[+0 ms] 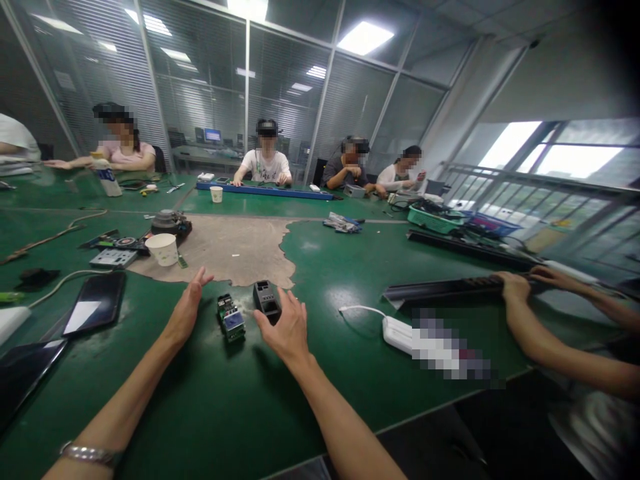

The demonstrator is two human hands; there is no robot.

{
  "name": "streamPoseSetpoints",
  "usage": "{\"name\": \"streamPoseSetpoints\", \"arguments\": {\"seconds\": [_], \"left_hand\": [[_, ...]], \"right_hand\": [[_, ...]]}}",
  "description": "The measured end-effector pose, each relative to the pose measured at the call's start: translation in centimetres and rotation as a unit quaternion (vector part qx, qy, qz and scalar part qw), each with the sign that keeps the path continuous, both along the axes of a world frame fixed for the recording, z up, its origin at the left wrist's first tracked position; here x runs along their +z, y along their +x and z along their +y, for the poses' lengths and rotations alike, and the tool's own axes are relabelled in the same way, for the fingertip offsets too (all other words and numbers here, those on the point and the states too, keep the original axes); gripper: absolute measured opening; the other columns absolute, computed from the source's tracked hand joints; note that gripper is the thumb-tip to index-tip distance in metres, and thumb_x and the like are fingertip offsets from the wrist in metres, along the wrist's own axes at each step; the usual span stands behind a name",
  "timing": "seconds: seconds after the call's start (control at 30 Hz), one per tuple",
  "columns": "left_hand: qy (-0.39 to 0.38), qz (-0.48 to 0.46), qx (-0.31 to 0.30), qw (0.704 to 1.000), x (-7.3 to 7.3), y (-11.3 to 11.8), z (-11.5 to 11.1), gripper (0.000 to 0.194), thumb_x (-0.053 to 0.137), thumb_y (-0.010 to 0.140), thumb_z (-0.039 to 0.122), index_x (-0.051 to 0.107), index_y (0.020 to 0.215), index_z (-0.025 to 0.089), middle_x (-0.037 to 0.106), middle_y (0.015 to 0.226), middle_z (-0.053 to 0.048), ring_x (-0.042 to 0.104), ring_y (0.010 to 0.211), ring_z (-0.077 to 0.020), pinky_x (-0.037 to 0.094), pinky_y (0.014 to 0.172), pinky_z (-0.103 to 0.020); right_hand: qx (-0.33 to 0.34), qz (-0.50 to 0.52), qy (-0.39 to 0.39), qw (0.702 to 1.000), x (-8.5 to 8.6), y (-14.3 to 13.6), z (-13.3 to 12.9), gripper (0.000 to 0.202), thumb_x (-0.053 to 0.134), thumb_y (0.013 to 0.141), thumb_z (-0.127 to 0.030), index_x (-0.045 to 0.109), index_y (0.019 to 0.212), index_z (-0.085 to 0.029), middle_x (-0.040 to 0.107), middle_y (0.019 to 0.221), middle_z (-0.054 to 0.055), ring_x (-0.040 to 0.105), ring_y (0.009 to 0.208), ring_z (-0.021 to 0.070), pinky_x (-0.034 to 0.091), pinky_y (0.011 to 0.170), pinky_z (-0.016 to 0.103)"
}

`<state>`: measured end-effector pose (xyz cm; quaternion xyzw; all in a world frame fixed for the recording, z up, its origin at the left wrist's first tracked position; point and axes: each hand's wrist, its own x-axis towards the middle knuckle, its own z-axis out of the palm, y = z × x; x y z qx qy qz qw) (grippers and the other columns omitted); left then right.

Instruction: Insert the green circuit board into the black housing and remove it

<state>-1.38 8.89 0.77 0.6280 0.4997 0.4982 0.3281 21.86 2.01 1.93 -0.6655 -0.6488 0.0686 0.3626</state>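
My right hand (290, 328) has its thumb and fingers around a small dark grey plastic housing (265, 291), which has openings in its face. Just left of it on the green table lies a small electronic module (233, 324) with a green circuit board and a bluish screen-like top. My left hand (189, 308) is left of the module, fingers stretched out and holding nothing. A bracelet is on my left wrist.
A paper cup (163, 249) and disassembled electronic parts (114, 257) stand beyond my left hand, with a dark tablet (96, 303) nearer. To the right are a white power strip (397, 333) and a co-worker's hands on a long black bar (445, 289). Several people sit opposite.
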Motion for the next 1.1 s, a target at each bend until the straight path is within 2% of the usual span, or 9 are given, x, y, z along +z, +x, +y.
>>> {"name": "streamPoseSetpoints", "arguments": {"seconds": [0.1,0.27,0.43,0.53,0.6,0.83,1.0,1.1], "left_hand": [[-0.021,-0.041,0.007,0.999,-0.1,0.1,0.1,0.079,0.02,0.093,0.075,0.035,0.151,0.023,0.057,0.141,-0.011,0.043,0.137,-0.0311,0.017,0.118,-0.051],[-0.039,-0.08,0.008,0.996,-0.4,0.3,0.3,0.082,0.023,0.092,0.077,0.035,0.152,0.022,0.059,0.139,-0.012,0.043,0.137,-0.0319,0.019,0.117,-0.052],[-0.034,-0.102,0.014,0.994,-0.1,0.4,0.1,0.08,0.024,0.093,0.076,0.034,0.152,0.023,0.058,0.14,-0.012,0.042,0.138,-0.0306,0.023,0.116,-0.05],[-0.031,-0.102,0.014,0.994,0.1,0.4,-0.1,0.08,0.023,0.093,0.075,0.034,0.152,0.023,0.057,0.14,-0.011,0.04,0.139,-0.0299,0.022,0.116,-0.05],[-0.029,-0.096,0.013,0.995,0.1,0.4,-0.1,0.079,0.023,0.094,0.075,0.034,0.152,0.022,0.057,0.141,-0.012,0.038,0.141,-0.0295,0.019,0.117,-0.049],[-0.021,-0.105,-0.007,0.994,-0.2,0.3,0.0,0.076,0.022,0.096,0.071,0.034,0.152,0.02,0.052,0.145,-0.014,0.038,0.141,-0.0274,0.017,0.118,-0.046],[-0.038,-0.091,-0.012,0.995,-0.3,0.3,-0.1,0.072,0.023,0.098,0.068,0.034,0.152,0.021,0.043,0.152,-0.012,0.031,0.144,-0.027,0.016,0.119,-0.045],[-0.041,-0.092,-0.01,0.995,-0.5,0.3,0.1,0.073,0.023,0.098,0.068,0.033,0.152,0.02,0.041,0.154,-0.013,0.03,0.145,-0.0267,0.017,0.119,-0.045]], "right_hand": [[0.001,-0.008,-0.022,1.0,-0.4,0.1,0.2,0.071,0.067,0.081,-0.046,0.048,0.14,-0.012,0.054,0.138,0.021,0.04,0.137,0.0388,0.023,0.112,0.063],[0.002,0.009,0.005,1.0,-0.5,0.0,0.5,0.053,0.065,0.083,-0.038,0.058,0.129,-0.012,0.061,0.13,0.019,0.048,0.132,0.0336,0.022,0.114,0.059],[0.058,0.11,0.061,0.99,2.4,-0.9,-0.2,0.045,0.063,0.085,-0.04,0.062,0.123,-0.016,0.067,0.124,0.013,0.058,0.122,0.0263,0.037,0.11,0.044],[0.113,0.109,0.069,0.985,4.2,-2.4,-0.9,0.041,0.063,0.086,-0.041,0.063,0.121,-0.02,0.068,0.121,0.009,0.062,0.116,0.0243,0.039,0.109,0.042],[0.123,0.082,0.067,0.987,4.6,-3.5,-1.1,0.041,0.065,0.085,-0.04,0.064,0.12,-0.02,0.068,0.121,0.009,0.06,0.118,0.0255,0.036,0.111,0.045],[0.127,-0.003,0.059,0.99,2.7,-5.4,-1.0,0.056,0.065,0.083,-0.043,0.056,0.129,-0.013,0.063,0.128,0.016,0.052,0.129,0.0288,0.026,0.115,0.052],[0.146,-0.024,0.06,0.987,2.2,-5.7,-1.0,0.057,0.064,0.085,-0.041,0.053,0.132,-0.012,0.064,0.127,0.016,0.051,0.129,0.0273,0.023,0.116,0.05],[0.15,-0.028,0.047,0.987,1.9,-5.7,-1.1,0.051,0.063,0.085,-0.04,0.055,0.129,-0.015,0.066,0.123,0.014,0.054,0.124,0.0268,0.025,0.115,0.05]]}}
